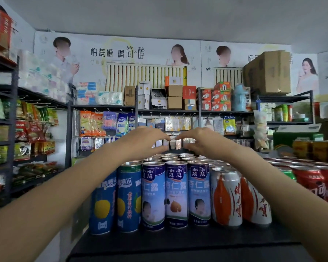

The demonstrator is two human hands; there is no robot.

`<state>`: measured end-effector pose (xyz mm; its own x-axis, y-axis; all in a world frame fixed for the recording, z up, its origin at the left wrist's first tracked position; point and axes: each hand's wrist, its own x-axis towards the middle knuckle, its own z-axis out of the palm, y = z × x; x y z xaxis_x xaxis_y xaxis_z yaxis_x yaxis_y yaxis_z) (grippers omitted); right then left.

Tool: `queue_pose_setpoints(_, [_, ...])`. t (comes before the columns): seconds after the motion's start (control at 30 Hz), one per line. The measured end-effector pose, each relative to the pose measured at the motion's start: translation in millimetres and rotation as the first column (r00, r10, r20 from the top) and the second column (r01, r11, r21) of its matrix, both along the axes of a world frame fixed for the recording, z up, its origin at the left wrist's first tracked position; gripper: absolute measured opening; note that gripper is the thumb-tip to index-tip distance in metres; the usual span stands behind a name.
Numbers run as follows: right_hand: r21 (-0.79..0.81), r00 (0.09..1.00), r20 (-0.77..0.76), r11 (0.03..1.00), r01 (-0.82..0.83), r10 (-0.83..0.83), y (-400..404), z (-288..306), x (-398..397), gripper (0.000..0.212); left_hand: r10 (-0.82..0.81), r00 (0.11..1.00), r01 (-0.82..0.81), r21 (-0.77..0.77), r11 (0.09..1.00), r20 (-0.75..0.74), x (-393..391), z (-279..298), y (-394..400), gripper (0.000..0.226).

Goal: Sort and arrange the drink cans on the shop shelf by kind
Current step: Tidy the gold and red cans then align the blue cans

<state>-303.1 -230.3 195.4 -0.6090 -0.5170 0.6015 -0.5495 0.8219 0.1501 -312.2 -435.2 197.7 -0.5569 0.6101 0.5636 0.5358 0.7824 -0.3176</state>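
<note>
Landmark: three pale-blue almond-drink cans (176,193) stand upright side by side in the front row of the dark shop shelf (178,242).
Left of them: two deep-blue cans with yellow fruit (119,199), touching the almond row.
Right of them: white cans with orange flame marks (226,197), then red cola cans (311,182) further right.
Behind them: more can tops (170,157), silver lids only, kinds not readable.
Left hand (144,138): above the back cans, fingers curved, thumb and forefinger apart, nothing held.
Right hand (203,138): mirrors it, forefinger tip nearly meeting the left's; whether either touches a lid cannot be told.
Beyond: wall racks of snack packets (34,129) and cartons (174,97).
</note>
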Motion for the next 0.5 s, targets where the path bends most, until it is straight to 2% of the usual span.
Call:
queue_pose_setpoints(0.1, [0.254,0.995,-0.088,0.965,0.061,-0.039,1,12,-36,0.04,0.104,0.984,-0.143,-0.292,0.946,-0.144,-31,13,0,0.04])
queue_pose_setpoints(0.23, [0.398,0.994,0.005,0.912,0.102,-0.113,3,22,-78,0.041,0.182,0.964,-0.259,-0.52,0.814,-0.196,-71,23,5,0.04])
queue_pose_setpoints(0.3, [0.412,0.994,0.057,0.909,0.062,-0.093,-3,17,-94,0.04,0.227,0.961,-0.276,-0.583,0.764,-0.159,-91,21,6,0.039])
queue_pose_setpoints(0.4, [0.412,0.978,0.178,0.911,0.024,-0.106,-9,17,-110,0.04,0.355,0.934,-0.311,-0.575,0.757,-0.037,-108,19,8,0.037])
queue_pose_setpoints(0.5, [0.407,0.974,0.207,0.913,0.005,-0.098,-16,17,-117,0.038,0.41,0.911,-0.343,-0.619,0.706,-0.037,-103,18,21,0.028])
